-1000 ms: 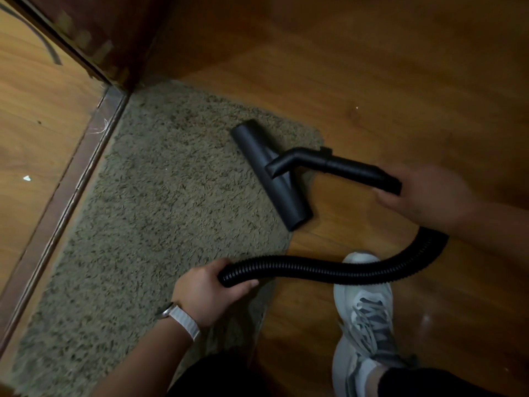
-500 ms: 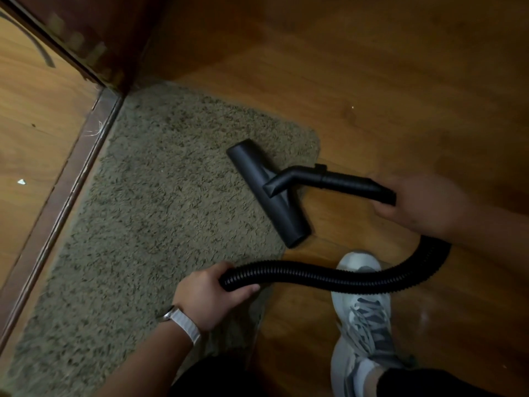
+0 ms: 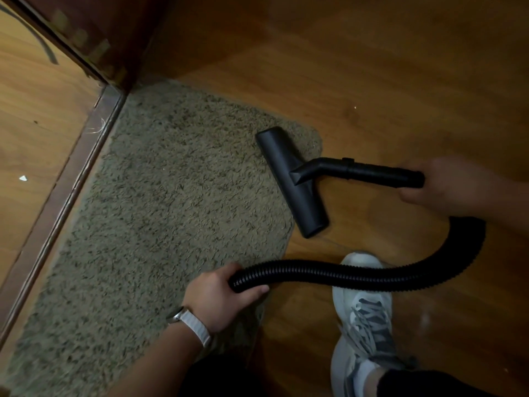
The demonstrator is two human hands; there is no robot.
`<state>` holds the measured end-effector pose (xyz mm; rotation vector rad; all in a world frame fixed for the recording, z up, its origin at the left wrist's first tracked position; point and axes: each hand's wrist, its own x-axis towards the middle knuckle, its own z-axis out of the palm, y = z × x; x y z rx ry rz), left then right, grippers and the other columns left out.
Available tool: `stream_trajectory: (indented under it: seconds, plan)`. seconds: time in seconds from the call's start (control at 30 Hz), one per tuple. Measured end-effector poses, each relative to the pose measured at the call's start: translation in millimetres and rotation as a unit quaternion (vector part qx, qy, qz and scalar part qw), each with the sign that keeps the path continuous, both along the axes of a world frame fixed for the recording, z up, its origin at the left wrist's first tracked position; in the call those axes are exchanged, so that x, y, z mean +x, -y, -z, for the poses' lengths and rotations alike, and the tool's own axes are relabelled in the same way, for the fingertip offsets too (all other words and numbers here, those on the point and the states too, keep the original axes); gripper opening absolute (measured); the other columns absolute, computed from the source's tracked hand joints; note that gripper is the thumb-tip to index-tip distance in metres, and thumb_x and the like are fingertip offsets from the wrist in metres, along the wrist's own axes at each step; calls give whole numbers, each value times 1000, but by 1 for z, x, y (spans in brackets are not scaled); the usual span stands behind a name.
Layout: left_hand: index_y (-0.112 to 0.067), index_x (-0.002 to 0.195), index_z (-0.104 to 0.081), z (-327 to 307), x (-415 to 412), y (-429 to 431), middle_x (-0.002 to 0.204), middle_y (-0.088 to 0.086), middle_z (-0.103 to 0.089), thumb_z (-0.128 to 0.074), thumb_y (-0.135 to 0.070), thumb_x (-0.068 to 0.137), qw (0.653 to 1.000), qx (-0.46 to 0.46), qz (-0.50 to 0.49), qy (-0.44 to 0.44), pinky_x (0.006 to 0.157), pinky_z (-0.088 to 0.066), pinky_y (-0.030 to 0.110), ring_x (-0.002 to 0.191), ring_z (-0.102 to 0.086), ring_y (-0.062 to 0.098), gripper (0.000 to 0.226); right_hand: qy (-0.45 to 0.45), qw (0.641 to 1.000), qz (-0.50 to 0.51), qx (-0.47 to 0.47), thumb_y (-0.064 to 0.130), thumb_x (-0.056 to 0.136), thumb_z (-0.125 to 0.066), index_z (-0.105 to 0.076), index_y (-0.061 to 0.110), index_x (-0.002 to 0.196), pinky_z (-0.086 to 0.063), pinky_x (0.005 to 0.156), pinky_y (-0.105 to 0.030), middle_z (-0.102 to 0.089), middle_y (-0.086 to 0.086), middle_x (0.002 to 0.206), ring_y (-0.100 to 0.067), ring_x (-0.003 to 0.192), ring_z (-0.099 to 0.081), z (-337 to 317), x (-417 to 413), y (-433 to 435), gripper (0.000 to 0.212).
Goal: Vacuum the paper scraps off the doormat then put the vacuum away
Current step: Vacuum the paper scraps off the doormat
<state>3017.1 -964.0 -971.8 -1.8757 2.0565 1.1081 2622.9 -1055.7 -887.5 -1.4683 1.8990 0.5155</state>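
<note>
A shaggy beige doormat (image 3: 160, 213) lies on the wood floor beside a door threshold. The black vacuum floor nozzle (image 3: 289, 179) sits across the mat's right edge, its lower half over bare floor. My right hand (image 3: 446, 184) grips the rigid black wand (image 3: 357, 169) behind the nozzle. The ribbed black hose (image 3: 357, 275) curves from that hand down and left to my left hand (image 3: 226, 293), which grips it near the mat's lower right edge. I see no paper scraps on the mat.
A dark wooden threshold strip (image 3: 71, 179) runs along the mat's left side, with a door frame (image 3: 94, 44) at the top left. One white scrap (image 3: 23, 178) lies on the floor beyond the threshold. My grey sneaker (image 3: 363, 313) stands under the hose.
The nozzle has slid to the right, from fully on the mat's right side to straddling its right edge. My right hand pulled back with the wand. My left hand stayed on the hose.
</note>
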Motion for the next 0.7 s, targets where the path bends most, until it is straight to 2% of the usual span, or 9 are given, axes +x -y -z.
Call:
stream_trajectory:
  seconds: [0.1,0.2,0.4,0.47,0.57,0.7]
  plan:
    - [-34,97,-65,-1,2,3,62,-14,-60,-43,-97,52,1000,-1,-14,0,51,-42,18,62,-61,5,80,0,1000,-14,14,40,93,-62,-61,30,120,-37,52,-26,-63,3,82,-10,71,-57,-6,7,10,29]
    - [-34,97,-66,-2,3,3,60,-15,-57,-42,-97,53,1000,-12,-14,-2,50,-38,15,60,-58,4,81,1,1000,-15,21,42,93,-61,-61,31,121,-38,52,-26,-63,3,82,-9,70,-58,-7,8,10,30]
    - [-34,97,-66,1,4,1,62,-13,-59,-38,-95,53,1000,-24,-3,5,50,-43,18,59,-58,5,81,35,998,37,-48,39,93,-62,-59,35,112,-35,47,-24,-63,5,74,-8,63,-58,-3,7,-12,20]
    - [-34,97,-66,2,4,1,64,-12,-61,-38,-96,52,1000,-23,-9,8,54,-49,22,63,-62,7,82,57,993,86,-64,41,92,-63,-59,35,118,-39,51,-26,-64,3,81,-10,67,-58,-2,3,-14,26]
    - [-35,96,-66,1,4,2,64,-12,-61,-38,-96,51,1000,-16,-18,9,54,-48,23,65,-64,9,81,40,989,107,-94,44,92,-61,-61,32,124,-47,59,-28,-64,2,85,-12,72,-58,0,-6,-8,34]
    - [-34,96,-65,0,3,4,61,-15,-56,-50,-93,55,1000,-9,-16,7,51,-40,18,62,-59,6,73,28,989,109,-95,45,91,-62,-63,31,118,-39,52,-27,-63,3,81,-12,71,-57,0,-8,-1,30]
